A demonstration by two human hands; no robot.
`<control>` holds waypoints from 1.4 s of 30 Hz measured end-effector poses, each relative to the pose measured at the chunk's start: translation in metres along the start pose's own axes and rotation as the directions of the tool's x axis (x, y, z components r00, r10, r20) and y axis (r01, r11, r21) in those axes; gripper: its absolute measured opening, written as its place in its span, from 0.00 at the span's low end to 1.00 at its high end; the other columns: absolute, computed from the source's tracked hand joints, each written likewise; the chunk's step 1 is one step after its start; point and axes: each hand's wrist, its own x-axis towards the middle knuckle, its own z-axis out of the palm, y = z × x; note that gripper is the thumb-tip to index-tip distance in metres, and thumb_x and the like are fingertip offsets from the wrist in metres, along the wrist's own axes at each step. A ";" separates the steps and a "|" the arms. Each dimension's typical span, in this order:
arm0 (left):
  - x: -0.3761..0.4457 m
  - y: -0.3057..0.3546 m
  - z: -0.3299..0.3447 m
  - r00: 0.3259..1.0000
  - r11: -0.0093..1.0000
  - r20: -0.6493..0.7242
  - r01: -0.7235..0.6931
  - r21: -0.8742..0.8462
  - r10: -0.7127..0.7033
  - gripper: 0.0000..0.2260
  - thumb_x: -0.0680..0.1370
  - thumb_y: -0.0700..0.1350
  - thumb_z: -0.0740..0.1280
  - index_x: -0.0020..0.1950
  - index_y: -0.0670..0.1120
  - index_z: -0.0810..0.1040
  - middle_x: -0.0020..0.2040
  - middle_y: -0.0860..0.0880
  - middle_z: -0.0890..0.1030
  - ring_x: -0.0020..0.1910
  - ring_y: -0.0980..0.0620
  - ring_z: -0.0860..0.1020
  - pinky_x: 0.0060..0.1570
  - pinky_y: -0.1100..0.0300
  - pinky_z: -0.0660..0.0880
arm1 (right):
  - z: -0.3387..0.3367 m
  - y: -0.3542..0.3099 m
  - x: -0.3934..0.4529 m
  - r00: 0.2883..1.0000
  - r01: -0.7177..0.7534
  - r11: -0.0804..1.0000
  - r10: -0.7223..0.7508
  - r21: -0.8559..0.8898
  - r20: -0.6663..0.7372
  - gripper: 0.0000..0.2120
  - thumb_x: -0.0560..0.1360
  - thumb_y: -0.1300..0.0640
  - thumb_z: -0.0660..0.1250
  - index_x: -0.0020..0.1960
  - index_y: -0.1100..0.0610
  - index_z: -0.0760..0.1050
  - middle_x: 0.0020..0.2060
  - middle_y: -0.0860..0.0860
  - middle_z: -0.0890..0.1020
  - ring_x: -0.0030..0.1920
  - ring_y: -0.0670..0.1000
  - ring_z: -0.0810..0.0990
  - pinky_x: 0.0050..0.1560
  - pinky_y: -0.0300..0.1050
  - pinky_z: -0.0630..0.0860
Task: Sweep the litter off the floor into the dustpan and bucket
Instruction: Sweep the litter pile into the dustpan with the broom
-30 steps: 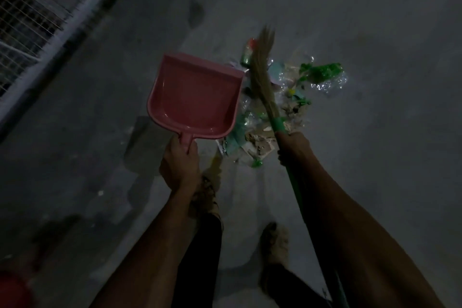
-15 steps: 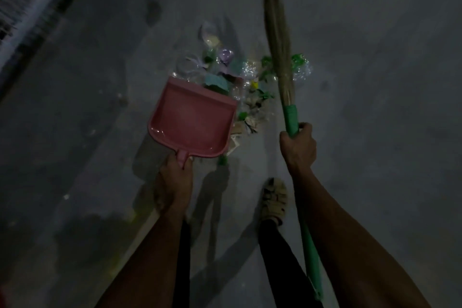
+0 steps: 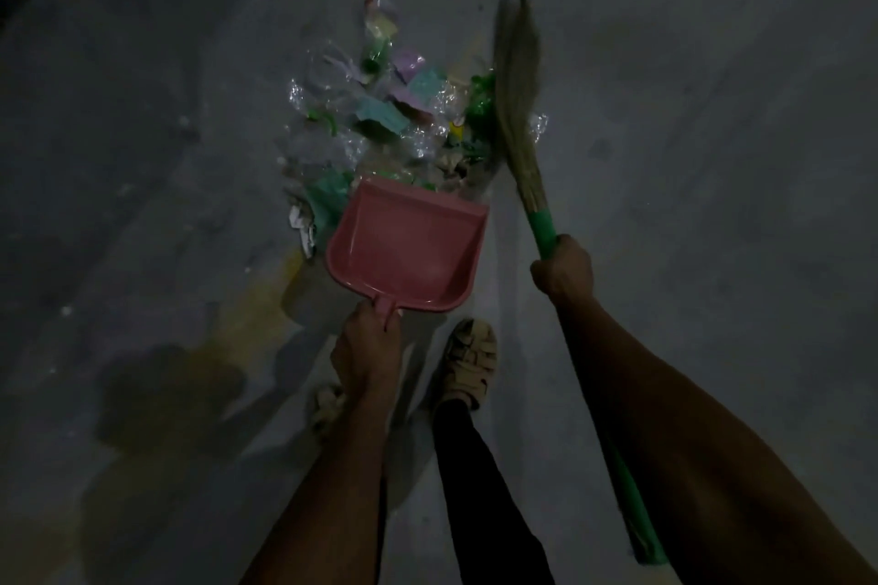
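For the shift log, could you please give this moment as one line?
left hand holds pink plastic dustpan | right hand holds green-handled straw broom | litter pile unswept

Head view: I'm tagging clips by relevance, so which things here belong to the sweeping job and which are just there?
Part of the job:
- pink plastic dustpan, gripped by the left hand
- green-handled straw broom, gripped by the right hand
- pile of plastic wrappers and paper scraps

Just there:
- dark stains on the grey concrete floor
- beige sandal

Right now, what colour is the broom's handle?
Green, seen in the head view: the right hand grips the broom handle.
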 end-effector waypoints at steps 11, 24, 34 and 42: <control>-0.007 -0.084 -0.020 0.994 0.996 -0.086 0.066 0.053 -0.061 0.13 0.77 0.51 0.67 0.48 0.40 0.75 0.46 0.38 0.81 0.45 0.37 0.80 0.40 0.51 0.73 | 0.061 0.008 -0.075 0.977 0.202 0.976 -0.194 0.087 -0.093 0.31 0.69 0.60 0.66 0.71 0.52 0.65 0.61 0.54 0.79 0.55 0.57 0.80 0.52 0.52 0.78; -0.018 -0.198 0.017 0.989 0.995 -0.131 0.059 -0.084 -0.070 0.11 0.76 0.48 0.69 0.47 0.40 0.75 0.43 0.37 0.80 0.41 0.37 0.80 0.40 0.49 0.76 | 0.114 0.039 -0.048 0.956 0.071 0.984 -0.020 0.163 -0.294 0.28 0.76 0.63 0.64 0.75 0.58 0.64 0.65 0.60 0.73 0.62 0.63 0.76 0.63 0.60 0.74; -0.035 -0.201 0.066 0.983 0.988 -0.125 0.120 -0.094 -0.131 0.13 0.76 0.49 0.70 0.46 0.39 0.75 0.42 0.35 0.81 0.40 0.36 0.80 0.39 0.49 0.76 | 0.124 0.065 -0.010 0.996 -0.079 0.982 0.085 0.169 -0.028 0.12 0.77 0.60 0.64 0.58 0.66 0.73 0.50 0.59 0.80 0.46 0.59 0.82 0.45 0.55 0.83; -0.031 -0.176 0.069 0.977 0.981 -0.171 0.097 -0.167 -0.126 0.12 0.76 0.51 0.68 0.49 0.42 0.75 0.43 0.40 0.81 0.39 0.41 0.79 0.39 0.49 0.78 | 0.129 0.054 -0.024 0.979 0.189 0.978 -0.180 0.092 -0.094 0.26 0.71 0.61 0.65 0.70 0.55 0.74 0.55 0.56 0.83 0.50 0.58 0.83 0.52 0.58 0.82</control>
